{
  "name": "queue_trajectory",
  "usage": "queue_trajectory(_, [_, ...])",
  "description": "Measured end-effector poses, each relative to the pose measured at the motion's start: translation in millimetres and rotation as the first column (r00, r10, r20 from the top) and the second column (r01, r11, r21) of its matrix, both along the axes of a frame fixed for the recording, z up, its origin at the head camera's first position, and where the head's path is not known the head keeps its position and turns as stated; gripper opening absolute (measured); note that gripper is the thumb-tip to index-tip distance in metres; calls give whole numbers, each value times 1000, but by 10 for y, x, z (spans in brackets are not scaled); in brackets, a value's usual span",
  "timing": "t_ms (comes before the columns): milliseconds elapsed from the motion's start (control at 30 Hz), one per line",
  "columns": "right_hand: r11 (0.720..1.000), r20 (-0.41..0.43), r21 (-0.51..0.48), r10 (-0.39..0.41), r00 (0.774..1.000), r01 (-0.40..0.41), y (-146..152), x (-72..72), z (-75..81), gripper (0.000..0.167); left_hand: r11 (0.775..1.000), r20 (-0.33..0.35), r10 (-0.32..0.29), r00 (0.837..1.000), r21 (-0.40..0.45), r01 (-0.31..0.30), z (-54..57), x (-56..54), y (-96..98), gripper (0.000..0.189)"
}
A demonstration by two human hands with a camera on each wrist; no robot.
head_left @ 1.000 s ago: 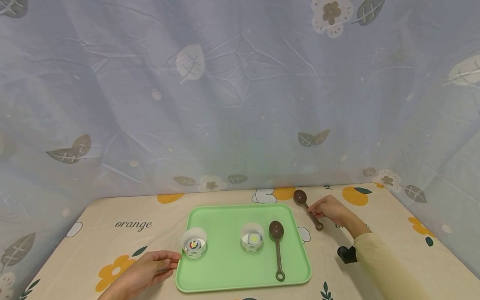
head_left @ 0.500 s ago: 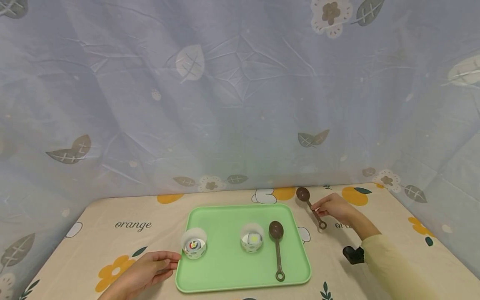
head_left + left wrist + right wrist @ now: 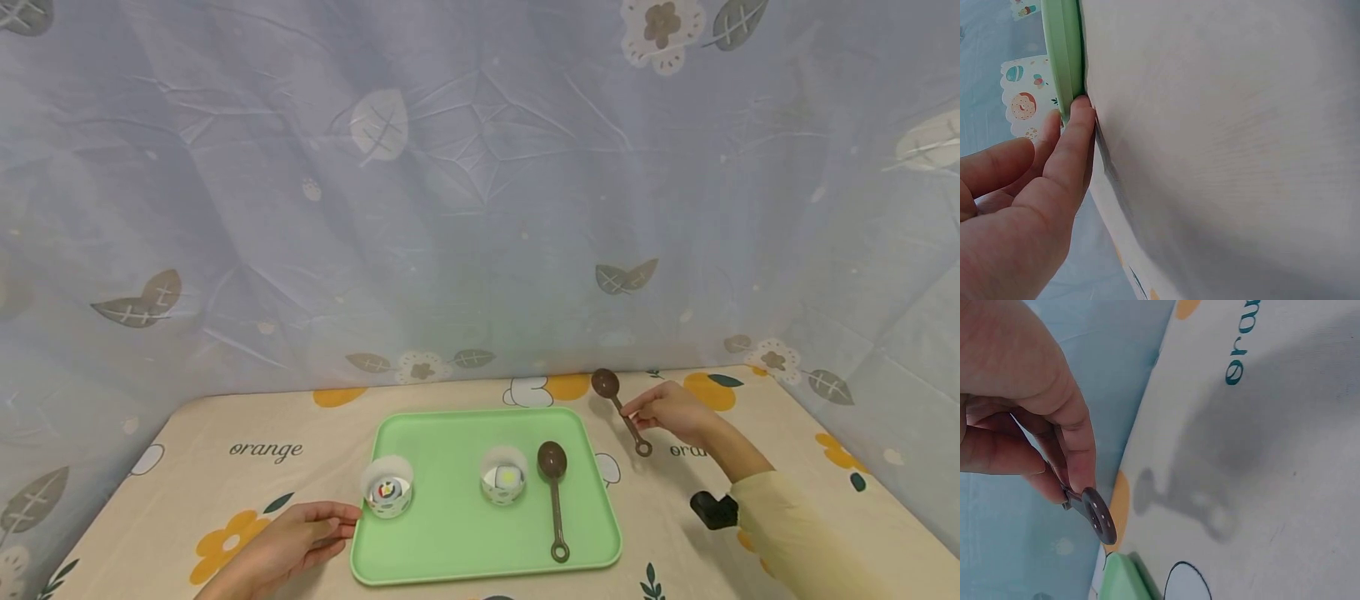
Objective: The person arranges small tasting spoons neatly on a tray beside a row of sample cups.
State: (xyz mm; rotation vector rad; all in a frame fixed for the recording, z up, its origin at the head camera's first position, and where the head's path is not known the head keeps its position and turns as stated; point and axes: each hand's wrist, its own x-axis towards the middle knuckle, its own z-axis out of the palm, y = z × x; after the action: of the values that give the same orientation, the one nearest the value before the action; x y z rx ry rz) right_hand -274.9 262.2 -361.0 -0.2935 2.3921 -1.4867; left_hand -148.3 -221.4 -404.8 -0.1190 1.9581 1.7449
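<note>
My right hand pinches the handle of a brown spoon between thumb and fingers, to the right of the green tray's far corner. In the right wrist view, the ring end of that spoon sticks out below the fingers, with shadows on the cloth apart from it. Extended fingers of my left hand touch the tray's left edge, also visible in the left wrist view at the tray rim. On the tray stand two small white patterned cups, and a second brown spoon lies at its right side.
A cream tablecloth printed with oranges, flowers and lettering covers the table. Pale bluish-grey curtain hangs behind and along the sides. A black device sits at the right wrist.
The right hand has shifted slightly right and upward with the spoon in its fingers. The left hand, the tray and the things on it have stayed in place.
</note>
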Motion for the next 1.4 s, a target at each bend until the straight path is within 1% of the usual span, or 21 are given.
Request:
queue_trajectory(200, [1000, -4, -11, 24, 1000, -24, -64, 47, 83, 31, 1000, -13, -18, 1000, 13, 19, 8, 6, -13, 29])
queue_trajectory(533, [999, -7, -26, 36, 999, -36, -201, 129, 190, 30, 1000, -24, -24, 999, 4, 24, 11, 7, -20, 30])
queue_trajectory(967, [999, -19, -29, 45, 999, -45, -325, 179, 220, 27, 999, -32, -44, 999, 29, 45, 6, 5, -28, 29])
queue_trajectory(1300, [995, -20, -48, 83, 996, -83, -397, 226, 250, 27, 999, -24, -32, 999, 19, 33, -3, 3, -21, 29])
queue_trajectory(1400, [994, -21, -54, 99, 995, -99, -421, 247, 264, 27, 1000, -16, -20, 1000, 10, 21, -5, 3, -10, 29])
